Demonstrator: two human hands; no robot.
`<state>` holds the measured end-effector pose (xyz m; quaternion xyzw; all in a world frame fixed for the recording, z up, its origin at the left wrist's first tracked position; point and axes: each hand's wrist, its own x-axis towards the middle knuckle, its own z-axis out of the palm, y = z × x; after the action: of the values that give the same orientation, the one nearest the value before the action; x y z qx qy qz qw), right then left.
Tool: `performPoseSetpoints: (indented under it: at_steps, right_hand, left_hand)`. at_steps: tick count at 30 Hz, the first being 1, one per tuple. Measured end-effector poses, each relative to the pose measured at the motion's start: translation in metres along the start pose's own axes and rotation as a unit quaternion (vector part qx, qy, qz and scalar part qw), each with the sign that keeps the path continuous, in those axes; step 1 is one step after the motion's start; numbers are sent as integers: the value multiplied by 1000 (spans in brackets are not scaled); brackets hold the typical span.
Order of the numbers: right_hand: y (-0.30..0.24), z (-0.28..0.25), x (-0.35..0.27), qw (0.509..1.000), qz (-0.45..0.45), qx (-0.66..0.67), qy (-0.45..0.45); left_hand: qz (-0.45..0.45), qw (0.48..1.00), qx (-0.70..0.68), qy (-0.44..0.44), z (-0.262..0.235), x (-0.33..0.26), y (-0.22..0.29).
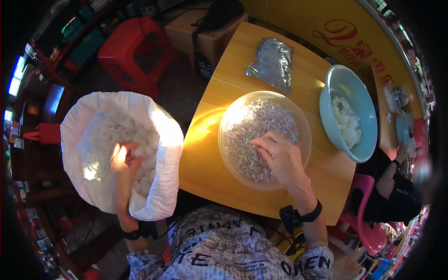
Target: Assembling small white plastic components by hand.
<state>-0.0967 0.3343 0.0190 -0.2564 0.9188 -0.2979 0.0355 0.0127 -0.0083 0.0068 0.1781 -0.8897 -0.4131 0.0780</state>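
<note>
At the left stands a white woven sack (169, 135) with its rim rolled down, filled with small whitish translucent pieces (148, 175). Inside its mouth is my left hand (122, 163), fingers curled around one whitish piece (136, 152). On the wooden table, a round clear plastic tub (305, 154) holds a heap of small, thin, clear pieces (261, 123). Over this heap my right hand (279, 151) is closed in a pinch, thumb against fingers; what lies between the fingertips is too small to make out. Both wrists wear black bands.
A light-blue basin (332, 79) with white pieces stands at the table's right. A clear plastic bag (274, 60) lies at the far side of the wooden table (228, 60). Behind are a red stool (128, 49) and a cardboard box (179, 30). Another person (394, 196) sits at the right near a pink chair (364, 196).
</note>
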Motion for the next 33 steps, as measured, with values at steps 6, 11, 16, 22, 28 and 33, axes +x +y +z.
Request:
performPoseSetpoints:
  at_steps: [6, 11, 16, 22, 28, 33]
  right_hand:
    - [4, 4, 5, 999, -25, -29, 3]
    - [8, -1, 3, 999, -42, 7, 26]
    - [10, -5, -1, 998, 25, 55, 5]
    - [21, -10, -8, 994, 15, 108, 13]
    - [24, -13, -11, 947, 130, 292, -17]
    - [24, -17, -6, 821, 204, 532, -35]
  left_hand:
    - [1, 989, 16, 144, -23, -18, -2]
    - [8, 980, -140, 144, -18, -52, 81]
    - [102, 921, -362, -100, 40, -66, 119]
    - [-57, 856, -410, -311, 104, -36, 123]
    - [-68, 826, -462, -315, 135, -17, 116]
    - [-97, 808, -467, -346, 142, -8, 124]
